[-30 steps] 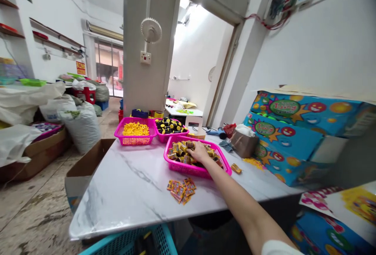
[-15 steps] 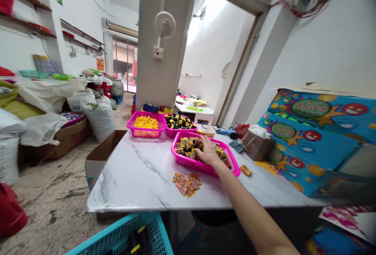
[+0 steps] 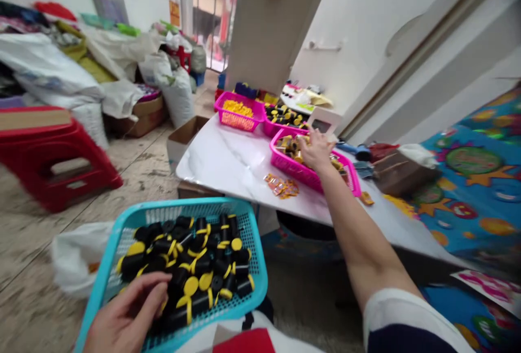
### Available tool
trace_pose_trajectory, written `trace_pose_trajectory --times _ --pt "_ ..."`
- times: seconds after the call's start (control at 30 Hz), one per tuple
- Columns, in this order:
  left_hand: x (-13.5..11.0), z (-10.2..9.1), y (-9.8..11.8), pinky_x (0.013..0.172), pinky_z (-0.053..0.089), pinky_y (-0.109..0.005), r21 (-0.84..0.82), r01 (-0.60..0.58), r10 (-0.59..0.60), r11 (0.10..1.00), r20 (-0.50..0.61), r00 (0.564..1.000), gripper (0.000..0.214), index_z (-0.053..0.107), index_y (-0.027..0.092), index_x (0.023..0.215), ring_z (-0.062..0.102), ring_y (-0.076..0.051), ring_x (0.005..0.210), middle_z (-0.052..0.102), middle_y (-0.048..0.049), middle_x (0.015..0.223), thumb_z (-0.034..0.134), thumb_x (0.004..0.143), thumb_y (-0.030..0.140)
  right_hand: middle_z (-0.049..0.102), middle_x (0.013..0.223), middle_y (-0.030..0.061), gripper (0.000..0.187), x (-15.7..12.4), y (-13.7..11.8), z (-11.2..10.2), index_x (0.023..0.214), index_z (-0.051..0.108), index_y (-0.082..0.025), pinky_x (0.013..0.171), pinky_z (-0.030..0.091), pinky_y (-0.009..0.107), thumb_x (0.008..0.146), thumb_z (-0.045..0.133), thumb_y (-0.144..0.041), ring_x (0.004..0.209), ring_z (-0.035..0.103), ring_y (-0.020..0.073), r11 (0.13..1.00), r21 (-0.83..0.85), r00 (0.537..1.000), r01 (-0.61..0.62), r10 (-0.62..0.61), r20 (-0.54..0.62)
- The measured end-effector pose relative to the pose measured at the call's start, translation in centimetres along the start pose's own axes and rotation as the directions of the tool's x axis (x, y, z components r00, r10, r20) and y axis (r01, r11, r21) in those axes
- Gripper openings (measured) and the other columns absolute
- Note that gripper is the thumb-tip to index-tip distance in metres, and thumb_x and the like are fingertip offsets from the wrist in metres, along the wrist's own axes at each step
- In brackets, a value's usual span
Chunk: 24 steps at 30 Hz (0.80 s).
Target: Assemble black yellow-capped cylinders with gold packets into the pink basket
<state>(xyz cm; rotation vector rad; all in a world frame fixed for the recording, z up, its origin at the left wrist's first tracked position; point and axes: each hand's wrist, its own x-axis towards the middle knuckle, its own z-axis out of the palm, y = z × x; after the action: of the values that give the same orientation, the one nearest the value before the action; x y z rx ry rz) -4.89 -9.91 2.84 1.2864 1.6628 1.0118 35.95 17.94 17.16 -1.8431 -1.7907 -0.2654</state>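
Box [image 3: 468, 179] lettering too blurred to read; right hand [image 3: 315, 149] stretched into far pink basket [image 3: 293, 171], grip hidden; left hand [image 3: 126, 315], near, fingers loosely open on black-yellow caps [image 3: 203, 266].

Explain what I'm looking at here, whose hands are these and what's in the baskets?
This is one picture from a camera worn on a person's head, looking forward and down; no machine is involved. The left hand rests on black tubes with yellow caps in a turquoise basket near the body. The right hand reaches into a pink basket of small wrapped pieces on a marble table. Orange packets lie beside that basket. Whether either hand holds a piece cannot be seen.
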Motion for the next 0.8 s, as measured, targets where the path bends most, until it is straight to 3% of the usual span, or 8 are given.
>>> trace_pose_trajectory --times 0.07,0.13,0.2,0.37,0.47,0.6,0.67,0.8 --pt "-0.1 -1.3 -0.5 0.079 0.054 -0.033 0.205 -0.166 0.205 0.964 -0.187 0.961 0.035 0.066 0.021 0.097 0.065 -0.022 0.084 0.068 -0.0059 0.093 0.06 0.079 0.05 0.056 0.132 0.0144 0.045 -5.3 -1.5 -0.4 0.13 0.052 -0.016 0.106 0.03 0.056 0.093 0.043 -0.04 0.125 0.047 0.0295 0.977 0.131 0.977 0.165 -0.145 -0.154" --pt "0.2 -2.4 -0.6 0.098 0.045 -0.041 0.433 -0.29 0.43 0.853 -0.27 0.861 0.031 0.065 0.02 0.102 0.06 -0.025 0.104 0.063 -0.01 0.11 0.057 0.083 0.043 0.069 0.111 0.0089 0.03 -12.1 -3.0 -0.1 0.11 0.066 -0.019 0.099 0.044 0.042 0.091 0.05 -0.035 0.108 0.061 0.023 0.921 0.292 0.966 0.258 -0.241 -0.092" --pt "0.7 -3.2 -0.7 0.105 0.037 -0.046 0.579 -0.316 0.527 0.752 -0.238 0.816 0.036 0.061 0.017 0.112 0.053 -0.028 0.115 0.055 -0.0142 0.123 0.056 0.084 0.04 0.072 0.104 0.0066 0.02 -19.0 -4.6 1.2 0.093 0.072 -0.021 0.096 0.048 0.037 0.088 0.054 -0.03 0.101 0.065 0.0212 0.883 0.405 0.968 0.237 -0.249 -0.025" --pt "2.1 -4.5 -2.8 0.091 0.047 -0.04 0.619 -0.315 0.441 0.72 -0.056 0.896 0.036 0.058 0.018 0.118 0.059 -0.026 0.103 0.059 -0.0121 0.115 0.043 0.09 0.034 0.064 0.122 0.0089 0.025 -30.1 -7.1 5.6 0.085 0.073 -0.021 0.092 0.052 0.038 0.082 0.049 -0.018 0.105 0.065 0.0244 0.896 0.444 0.994 -0.007 -0.041 0.098" --pt "2.5 -5.4 -4.0 0.086 0.05 -0.036 0.637 -0.304 0.426 0.708 -0.042 0.904 0.029 0.064 0.019 0.104 0.063 -0.024 0.095 0.065 -0.0091 0.106 0.041 0.089 0.029 0.066 0.12 0.0057 0.027 -31.1 -7.0 5.9 0.079 0.073 -0.022 0.088 0.054 0.036 0.079 0.047 -0.015 0.101 0.067 0.0238 0.889 0.455 0.978 -0.054 -0.046 0.205" --pt "2.9 -5.3 -3.9 0.085 0.051 -0.039 0.684 -0.274 0.421 0.676 -0.053 0.906 0.03 0.064 0.017 0.105 0.064 -0.026 0.094 0.065 -0.0116 0.108 0.042 0.089 0.029 0.071 0.108 0.0042 0.023 -28.3 -5.5 4.2 0.093 0.073 -0.025 0.082 0.054 0.034 0.083 0.052 -0.022 0.091 0.07 0.0227 0.9 0.427 0.927 0.09 -0.232 0.294" --pt "2.8 -4.4 -2.8 0.094 0.046 -0.045 0.706 -0.284 0.486 0.649 -0.097 0.869 0.032 0.062 0.014 0.11 0.058 -0.03 0.109 0.057 -0.016 0.121 0.043 0.09 0.031 0.074 0.095 0.0041 0.022 -25.6 -4.7 3.5 0.097 0.072 -0.024 0.077 0.054 0.032 0.085 0.054 -0.027 0.083 0.07 0.0215 0.916 0.376 0.947 0.139 -0.234 0.221" --pt "2.0 -1.4 0.1 0.111 0.029 -0.052 0.701 -0.384 0.63 0.601 -0.12 0.767 0.033 0.059 0.015 0.115 0.032 -0.033 0.135 0.039 -0.0164 0.141 0.053 0.087 0.029 0.071 0.087 0.0076 0.027 -18.6 -3.2 3.8 0.092 0.073 -0.019 0.078 0.05 0.032 0.089 0.051 -0.035 0.08 0.065 0.0205 0.966 0.199 0.983 0.166 -0.145 -0.117"
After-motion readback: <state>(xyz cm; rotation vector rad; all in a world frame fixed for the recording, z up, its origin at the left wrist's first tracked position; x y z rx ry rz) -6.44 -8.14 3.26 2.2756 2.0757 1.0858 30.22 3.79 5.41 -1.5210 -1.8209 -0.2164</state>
